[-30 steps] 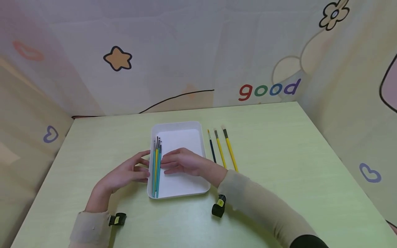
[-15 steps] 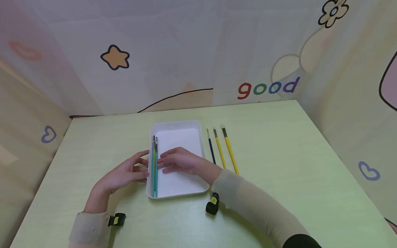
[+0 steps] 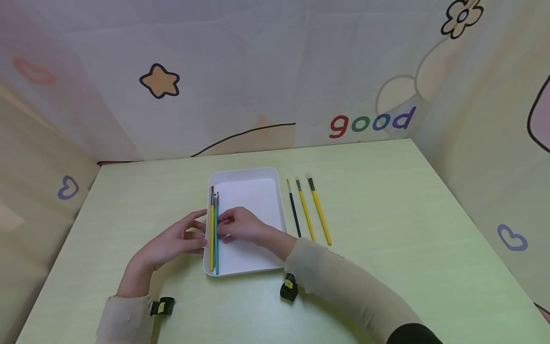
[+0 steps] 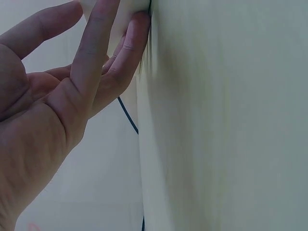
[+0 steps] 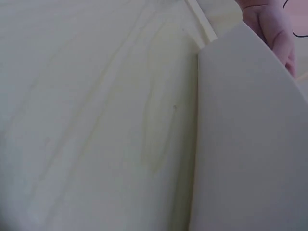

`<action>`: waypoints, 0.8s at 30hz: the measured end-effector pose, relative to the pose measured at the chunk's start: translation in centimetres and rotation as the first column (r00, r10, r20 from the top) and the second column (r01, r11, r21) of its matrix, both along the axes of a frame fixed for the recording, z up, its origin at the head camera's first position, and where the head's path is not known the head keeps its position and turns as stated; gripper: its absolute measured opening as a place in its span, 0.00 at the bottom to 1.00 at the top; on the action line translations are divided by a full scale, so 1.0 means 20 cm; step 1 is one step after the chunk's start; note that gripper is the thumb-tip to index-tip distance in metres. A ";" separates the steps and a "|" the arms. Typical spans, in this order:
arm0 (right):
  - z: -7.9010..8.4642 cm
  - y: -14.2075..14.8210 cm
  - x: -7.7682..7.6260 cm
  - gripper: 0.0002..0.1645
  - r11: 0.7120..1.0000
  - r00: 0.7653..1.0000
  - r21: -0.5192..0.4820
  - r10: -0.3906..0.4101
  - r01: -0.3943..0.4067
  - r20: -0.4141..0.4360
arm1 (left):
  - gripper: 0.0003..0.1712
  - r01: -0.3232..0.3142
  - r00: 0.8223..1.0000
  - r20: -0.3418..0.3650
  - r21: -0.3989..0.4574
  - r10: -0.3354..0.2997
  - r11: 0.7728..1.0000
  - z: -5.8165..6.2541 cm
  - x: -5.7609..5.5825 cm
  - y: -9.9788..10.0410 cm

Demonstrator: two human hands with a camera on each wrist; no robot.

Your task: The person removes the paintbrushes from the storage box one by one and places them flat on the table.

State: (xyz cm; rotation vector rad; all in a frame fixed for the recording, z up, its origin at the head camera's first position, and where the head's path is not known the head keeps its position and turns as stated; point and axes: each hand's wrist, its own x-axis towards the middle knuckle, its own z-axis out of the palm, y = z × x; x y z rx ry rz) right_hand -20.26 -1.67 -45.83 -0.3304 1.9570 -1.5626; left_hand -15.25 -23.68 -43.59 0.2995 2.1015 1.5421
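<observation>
Several thin paintbrushes (image 3: 216,234), with yellow and teal handles, lie lengthwise along the left wall of a white tray (image 3: 253,186). Inside the tray, my right hand (image 3: 242,224) is bent over, its fingertips touching the brushes from their right side; some fingers are hidden. My left hand (image 3: 176,239) rests its fingers against the tray's outer left side. In the left wrist view, the left hand (image 4: 72,82) has its fingers spread and touching the tray's white wall (image 4: 127,21). The right wrist view is mostly tray wall (image 5: 250,134).
To the right of the tray, a dark brush (image 3: 293,208), a slimmer yellow brush (image 3: 305,210) and a thicker yellow brush (image 3: 319,210) lie side by side on the pale table (image 3: 386,215). A printed cloth (image 3: 240,71) stands behind the table and along both sides.
My right hand has moved left, and the brushes have slid up against the tray's left wall, closer together, with a yellow one now outermost. The left hand has stayed in place.
</observation>
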 end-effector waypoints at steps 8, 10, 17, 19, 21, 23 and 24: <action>0.00 -0.04 0.03 0.21 0.996 0.995 0.038 -0.083 0.085 -0.056 | 0.44 0.005 1.000 0.001 0.007 -0.005 1.000 0.00 0.00 0.00; 0.00 -0.05 0.04 0.22 0.994 0.992 0.045 -0.101 0.104 -0.071 | 0.44 0.006 1.000 0.003 0.006 -0.006 1.000 0.00 0.00 0.00; 0.01 -0.05 0.06 0.22 0.991 0.989 0.044 -0.121 0.125 -0.087 | 0.44 0.001 1.000 0.006 0.001 -0.001 1.000 0.00 0.00 0.00; 0.01 -0.05 0.07 0.21 0.991 0.988 0.026 -0.133 0.135 -0.073 | 0.45 -0.001 1.000 0.006 0.000 0.001 1.000 0.00 0.00 0.00; 0.01 -0.06 0.07 0.21 0.989 0.988 0.011 -0.144 0.145 -0.054 | 0.44 -0.002 1.000 0.004 -0.001 0.002 1.000 0.00 0.00 0.00; 0.01 -0.06 0.07 0.20 0.987 0.987 -0.007 -0.158 0.158 -0.035 | 0.44 -0.004 1.000 -0.001 -0.002 0.004 1.000 0.00 0.00 0.00; 0.01 -0.06 0.07 0.20 0.987 0.986 -0.015 -0.162 0.162 -0.025 | 0.44 -0.005 1.000 -0.001 -0.001 0.005 1.000 0.00 0.00 -0.01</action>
